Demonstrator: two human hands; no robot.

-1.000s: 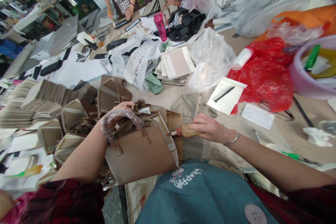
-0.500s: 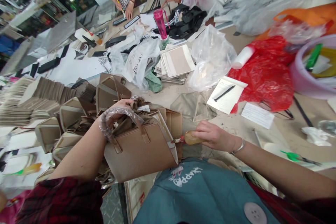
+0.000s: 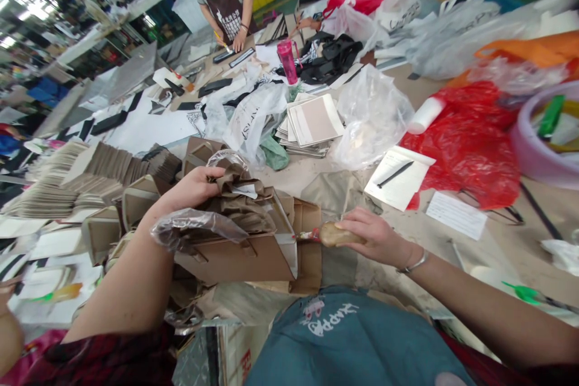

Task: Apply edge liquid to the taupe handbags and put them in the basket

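A brown handbag lies tilted in front of me, its near handle wrapped in clear plastic and lying against my left forearm. My left hand reaches over that handle and is closed on the crumpled brown lining at the bag's mouth; some fingertips are hidden in the folds. From the other side, my right hand grips a small squeeze bottle of yellowish-brown liquid. The bottle's red nozzle points left, at the pale edge of the bag's open end panel. Whether it touches is unclear.
More bag bodies and stacked panels crowd the left. Beyond are plastic bags, a panel pile and a pink bottle. A notepad with a pen, red plastic and a purple basin lie right. A co-worker stands across.
The handbag has tipped, so its front face looks narrower and its mouth shows more. The near handle has dropped lower. Both hands keep their holds, and the camera view has tilted up slightly.
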